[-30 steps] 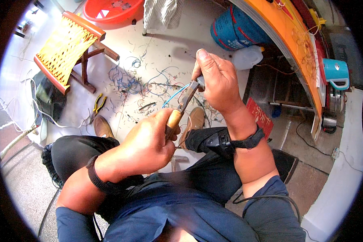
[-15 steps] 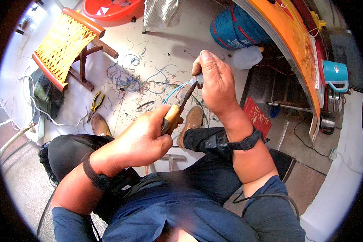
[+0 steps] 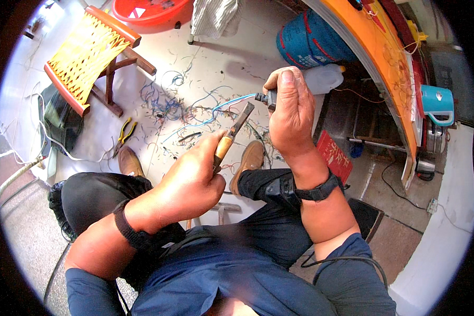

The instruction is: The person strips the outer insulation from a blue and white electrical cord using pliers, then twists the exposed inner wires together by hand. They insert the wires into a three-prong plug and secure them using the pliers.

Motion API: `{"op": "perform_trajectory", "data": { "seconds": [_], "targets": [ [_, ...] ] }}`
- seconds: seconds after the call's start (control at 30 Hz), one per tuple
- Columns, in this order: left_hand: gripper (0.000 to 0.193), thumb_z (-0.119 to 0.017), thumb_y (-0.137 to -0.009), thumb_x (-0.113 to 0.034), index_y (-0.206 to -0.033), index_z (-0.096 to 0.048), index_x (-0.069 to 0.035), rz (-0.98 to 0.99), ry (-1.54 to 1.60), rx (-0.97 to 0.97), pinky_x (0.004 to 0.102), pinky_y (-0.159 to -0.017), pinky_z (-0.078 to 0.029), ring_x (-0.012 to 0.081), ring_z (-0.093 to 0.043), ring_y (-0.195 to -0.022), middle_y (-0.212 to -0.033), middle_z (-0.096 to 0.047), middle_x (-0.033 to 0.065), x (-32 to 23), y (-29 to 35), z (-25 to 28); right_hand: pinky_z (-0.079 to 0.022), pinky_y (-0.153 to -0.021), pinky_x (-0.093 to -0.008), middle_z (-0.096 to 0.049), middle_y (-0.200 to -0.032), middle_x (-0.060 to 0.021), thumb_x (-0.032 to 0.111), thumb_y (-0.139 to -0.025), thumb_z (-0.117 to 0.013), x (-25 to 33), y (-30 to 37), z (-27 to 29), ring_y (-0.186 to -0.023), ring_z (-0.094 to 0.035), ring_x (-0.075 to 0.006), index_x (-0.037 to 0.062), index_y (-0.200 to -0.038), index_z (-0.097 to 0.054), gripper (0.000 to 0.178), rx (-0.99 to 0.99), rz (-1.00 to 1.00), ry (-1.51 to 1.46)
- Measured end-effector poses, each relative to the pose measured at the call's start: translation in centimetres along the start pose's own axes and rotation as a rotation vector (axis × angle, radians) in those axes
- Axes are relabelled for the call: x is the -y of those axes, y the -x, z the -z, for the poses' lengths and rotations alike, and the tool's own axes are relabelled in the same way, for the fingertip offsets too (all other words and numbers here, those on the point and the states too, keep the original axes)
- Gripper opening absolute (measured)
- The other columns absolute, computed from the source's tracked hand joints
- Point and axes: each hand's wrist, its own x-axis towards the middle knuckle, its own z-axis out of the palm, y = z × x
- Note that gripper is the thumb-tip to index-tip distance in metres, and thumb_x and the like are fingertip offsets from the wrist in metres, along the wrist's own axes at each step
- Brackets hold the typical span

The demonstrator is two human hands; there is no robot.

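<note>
My left hand (image 3: 192, 174) is closed around the yellowish handles of a pair of worn metal pliers (image 3: 239, 125), whose jaws point up and away from me. Higher up and to the right, my right hand (image 3: 290, 113) pinches a small black plug-like connector (image 3: 269, 98), partly covered by the fingers. Out of its left end run thin blue and white wires (image 3: 216, 109), trailing down to the left above the floor. The pliers' tip is a little below the connector, apart from it.
Wire scraps (image 3: 166, 108) litter the floor. Yellow-handled pliers (image 3: 125, 136) lie near my left shoe. A stool (image 3: 89, 55) with woven yellow seat stands far left, a red basin (image 3: 147, 11) behind. At right are a blue bucket-like container (image 3: 310, 42), a white jug (image 3: 324, 79) and an orange-edged table (image 3: 374, 50).
The pliers have come off the connector and dropped slightly lower. My right hand has shifted a bit right, and the blue and white wires now stretch out to the left.
</note>
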Motion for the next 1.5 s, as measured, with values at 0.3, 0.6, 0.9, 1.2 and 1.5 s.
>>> {"op": "perform_trajectory", "data": {
  "seconds": [0.3,0.6,0.9,1.2,1.5],
  "targets": [
    [0.053,-0.053,-0.074,0.006,-0.127,-0.047,0.001,-0.034,-0.111,-0.074,0.0495,-0.085,-0.049,0.0468,-0.06,-0.1,-0.104,-0.061,0.0277,-0.9,-0.4,0.0,-0.045,-0.064,-0.0395,-0.054,-0.075,-0.0126,0.019,-0.106,-0.043,0.3,0.6,-0.3,-0.067,-0.055,-0.0296,0.004,-0.09,-0.053,0.024,0.041,0.01,0.063],
    [0.042,-0.053,-0.074,0.006,-0.117,-0.053,0.001,-0.07,-0.152,-0.056,0.0463,-0.083,-0.049,0.0436,-0.061,-0.091,-0.095,-0.061,0.0237,-1.0,-0.4,0.6,-0.046,-0.065,-0.0413,-0.055,-0.076,-0.0139,0.019,-0.106,-0.044,0.3,0.5,-0.3,-0.068,-0.057,-0.0338,0.0039,-0.091,-0.054,0.023,0.025,0.123,0.111],
    [0.049,-0.053,-0.073,0.007,-0.122,-0.051,0.002,-0.086,-0.206,-0.098,0.0482,-0.086,-0.048,0.0456,-0.059,-0.1,-0.102,-0.06,0.026,-1.2,0.1,1.2,-0.047,-0.066,-0.0413,-0.056,-0.079,-0.0145,0.016,-0.104,-0.045,0.3,0.6,-0.2,-0.07,-0.058,-0.0354,0.0033,-0.093,-0.055,0.019,0.018,0.234,0.177],
    [0.04,-0.051,-0.076,0.007,-0.116,-0.054,0.004,0.026,-0.089,0.033,0.0445,-0.082,-0.05,0.0399,-0.061,-0.091,-0.094,-0.061,0.0234,-2.0,0.3,2.2,-0.046,-0.07,-0.0398,-0.055,-0.084,-0.0146,0.015,-0.104,-0.044,0.5,0.7,0.2,-0.074,-0.056,-0.0341,0.0021,-0.093,-0.054,0.02,0.009,0.135,0.18],
    [0.028,-0.054,-0.081,0.002,-0.109,-0.055,0.003,0.018,0.077,-0.009,0.0401,-0.082,-0.051,0.0331,-0.064,-0.087,-0.091,-0.064,0.0202,-2.1,0.1,1.0,-0.046,-0.067,-0.041,-0.054,-0.083,-0.015,0.014,-0.102,-0.046,0.4,0.5,-0.3,-0.072,-0.056,-0.035,0.002,-0.093,-0.053,0.017,0.026,0.305,0.215]
  ]
}}
